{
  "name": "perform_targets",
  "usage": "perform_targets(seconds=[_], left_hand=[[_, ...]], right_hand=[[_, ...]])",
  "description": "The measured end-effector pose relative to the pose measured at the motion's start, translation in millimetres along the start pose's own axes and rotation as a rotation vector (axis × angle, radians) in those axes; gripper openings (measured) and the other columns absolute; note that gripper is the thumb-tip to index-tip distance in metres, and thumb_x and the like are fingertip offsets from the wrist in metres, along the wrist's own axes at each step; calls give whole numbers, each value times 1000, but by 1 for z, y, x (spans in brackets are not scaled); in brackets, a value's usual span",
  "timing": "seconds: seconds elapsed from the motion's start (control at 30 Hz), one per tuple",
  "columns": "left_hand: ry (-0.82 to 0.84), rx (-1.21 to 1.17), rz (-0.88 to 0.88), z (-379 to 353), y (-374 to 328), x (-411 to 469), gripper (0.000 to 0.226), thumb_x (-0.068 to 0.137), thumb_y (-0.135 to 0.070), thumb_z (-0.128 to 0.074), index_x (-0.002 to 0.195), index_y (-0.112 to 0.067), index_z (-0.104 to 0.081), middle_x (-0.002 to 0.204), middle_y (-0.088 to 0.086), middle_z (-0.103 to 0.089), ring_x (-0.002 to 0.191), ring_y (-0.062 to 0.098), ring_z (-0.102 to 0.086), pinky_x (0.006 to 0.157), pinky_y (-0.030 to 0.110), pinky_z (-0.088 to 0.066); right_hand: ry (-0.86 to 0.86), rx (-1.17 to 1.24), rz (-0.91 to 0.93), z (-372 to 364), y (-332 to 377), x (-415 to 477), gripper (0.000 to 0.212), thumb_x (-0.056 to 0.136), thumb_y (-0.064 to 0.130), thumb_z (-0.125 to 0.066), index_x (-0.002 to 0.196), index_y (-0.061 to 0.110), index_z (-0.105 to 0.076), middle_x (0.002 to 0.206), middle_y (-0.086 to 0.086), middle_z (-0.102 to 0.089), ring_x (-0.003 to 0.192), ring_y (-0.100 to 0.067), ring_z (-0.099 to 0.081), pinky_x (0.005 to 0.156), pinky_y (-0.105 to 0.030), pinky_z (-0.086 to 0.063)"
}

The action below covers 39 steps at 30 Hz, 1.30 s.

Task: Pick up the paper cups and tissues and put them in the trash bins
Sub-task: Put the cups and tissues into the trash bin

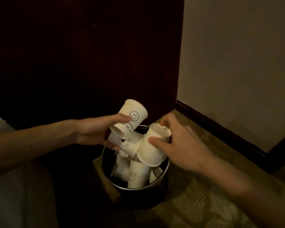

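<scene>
A round black trash bin (161,180) stands on the carpet and holds several white paper cups (137,174) and crumpled tissue (122,153). Above its rim my left hand (95,130) grips two paper cups: one with a blue smiley face (132,113), and below it one with a small cartoon print (127,143). My right hand (178,143) grips a plain white paper cup (153,148), tilted with its mouth down over the bin.
A dark wooden panel (89,55) rises right behind the bin. A pale wall (237,63) with a dark baseboard (220,127) runs along the right. Patterned carpet (196,203) surrounds the bin. A light-coloured surface (11,195) fills the lower left.
</scene>
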<state>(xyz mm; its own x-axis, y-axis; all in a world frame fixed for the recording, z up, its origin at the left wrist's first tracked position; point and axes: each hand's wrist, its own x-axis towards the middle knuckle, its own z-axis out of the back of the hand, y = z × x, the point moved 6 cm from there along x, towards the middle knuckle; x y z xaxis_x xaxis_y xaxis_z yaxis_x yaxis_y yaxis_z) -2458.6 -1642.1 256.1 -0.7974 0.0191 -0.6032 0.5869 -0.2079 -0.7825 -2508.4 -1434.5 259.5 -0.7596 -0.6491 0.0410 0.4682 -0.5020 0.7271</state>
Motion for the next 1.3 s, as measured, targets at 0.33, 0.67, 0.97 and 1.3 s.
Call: perform_targets(seconds=[0.33,0.67,0.97,1.3], left_hand=[[-71,182,174,-3,54,53,70,74,-73,-62,129,-30,-57,119,0,-69,111,23,-65,100,52,-48],[-196,960,-26,-7,36,80,51,90,-66,-48,117,-24,-55,101,-7,-64,86,7,-61,69,24,-48],[-195,1010,-233,-5,-39,79,28,99,-47,-48,99,-28,-68,93,-11,-68,80,0,-63,63,17,-45],[124,1139,-886,-236,-170,70,43,93,-32,-61,55,-16,-52,48,-7,-48,45,5,-46,45,21,-36]], right_hand=[[30,-235,107,-65,-11,13,35,94,50,-51,120,31,-37,124,-1,-55,103,-18,-57,81,-33,-49],[54,-120,46,-64,-33,8,29,88,47,-55,103,38,-32,106,6,-49,95,-15,-47,66,-31,-37],[125,-309,-37,-28,-72,-5,57,91,60,-49,141,31,-45,145,6,-41,132,-17,-33,105,-36,-35],[-86,-423,-362,183,-120,-155,24,77,52,-59,75,29,-54,63,8,-59,56,-4,-53,52,-21,-38]])
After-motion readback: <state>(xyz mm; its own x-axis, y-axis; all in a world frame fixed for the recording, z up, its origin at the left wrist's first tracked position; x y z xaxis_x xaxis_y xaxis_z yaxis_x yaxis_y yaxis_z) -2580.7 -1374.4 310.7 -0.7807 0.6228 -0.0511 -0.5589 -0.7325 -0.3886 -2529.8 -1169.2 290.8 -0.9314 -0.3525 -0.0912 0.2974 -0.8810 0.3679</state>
